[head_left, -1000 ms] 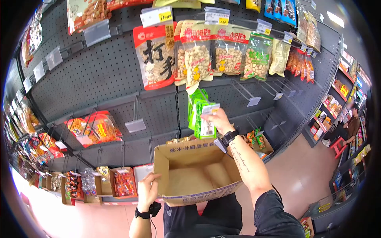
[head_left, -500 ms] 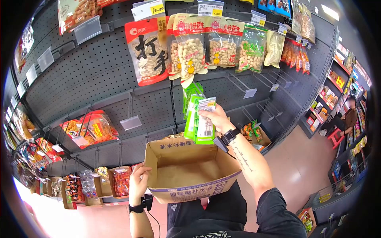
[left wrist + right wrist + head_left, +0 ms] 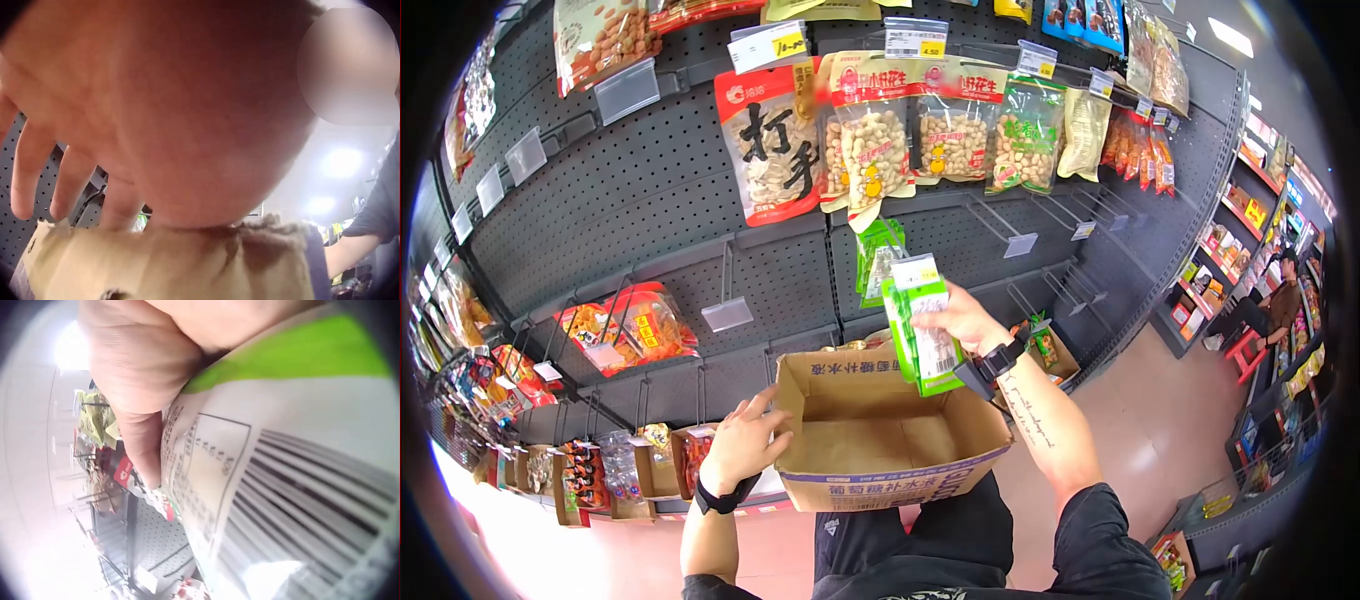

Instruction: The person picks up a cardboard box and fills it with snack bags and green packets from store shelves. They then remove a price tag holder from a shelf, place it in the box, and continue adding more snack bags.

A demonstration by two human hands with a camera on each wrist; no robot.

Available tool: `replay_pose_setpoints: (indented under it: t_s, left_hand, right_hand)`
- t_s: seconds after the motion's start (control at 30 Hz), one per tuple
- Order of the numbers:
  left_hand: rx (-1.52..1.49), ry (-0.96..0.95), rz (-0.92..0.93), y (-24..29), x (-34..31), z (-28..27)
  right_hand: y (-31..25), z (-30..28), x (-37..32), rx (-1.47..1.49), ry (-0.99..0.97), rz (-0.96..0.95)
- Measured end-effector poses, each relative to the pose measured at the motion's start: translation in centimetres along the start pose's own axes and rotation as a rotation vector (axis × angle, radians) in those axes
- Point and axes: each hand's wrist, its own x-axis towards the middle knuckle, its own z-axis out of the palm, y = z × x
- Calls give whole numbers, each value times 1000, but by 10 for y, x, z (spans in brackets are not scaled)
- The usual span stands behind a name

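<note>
Packets, position? (A)

Green stack, upright, just above the box's far right corner and a little nearer than the pegboard. White barcode label faces the head camera. (B)

Right hand? (A)

Grasping the packets. Thumb lies across the printed label in the right wrist view, and the other fingers are behind the stack. (B)

Left hand? (A)

Released, gripping nothing. The fingers are stretched out and touch the box's left wall at the rim. (B)

Box itself? (A)

Brown cardboard, flaps up, held against the person's front. No contents are visible inside it. (B)

Surroundings? (A)

More green packets hang on a hook just beyond the held stack. Peanut bags hang in the row above. Orange bags hang to the left. A seated person is far off to the right. (B)
</note>
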Motion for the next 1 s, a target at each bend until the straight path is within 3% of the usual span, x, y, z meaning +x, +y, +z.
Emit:
replay_pose_setpoints:
  t_s: [0.13,0.2,0.27,0.37,0.4,0.43,0.5,0.57,0.6,0.67,0.73,0.8,0.87,1.0]
  left_hand:
    - [84,-202,43,15,22,-17]
    - [199,-332,108,27,40,-25]
    - [238,-391,131,41,70,-33]
    - [126,-464,196,55,136,-44]
    - [64,-396,203,51,165,-34]
    - [47,-286,151,37,195,-9]
    - [207,-261,-126,34,239,13]
    - [-57,44,-327,27,259,39]
    - [-189,188,-406,25,265,56]
    - [-386,387,-348,27,270,80]
    - [-425,421,-378,24,277,95]
    - [-428,570,-297,7,290,123]
    - [-597,530,-269,0,295,129]
    - [-805,391,-245,-3,299,137]
  right_hand:
    - [22,-1,-12,-20,-116,124]
    - [35,3,-20,-318,-158,108]
    - [25,22,-33,-818,-237,8]
    - [60,36,-32,-1110,-475,-107]
    - [71,39,-32,-1214,-502,-174]
    - [80,44,-33,-1284,-507,-105]
    - [103,47,-36,-1404,-543,-29]
    - [118,46,-43,-1540,-560,-51]
    - [102,60,-48,-1638,-551,81]
    - [89,66,-51,-1595,-479,90]
    - [88,65,-53,-1545,-465,128]
    - [97,60,-59,-1480,-462,177]
    - [105,51,-62,-1414,-569,127]
    - [111,40,-61,-1319,-485,151]
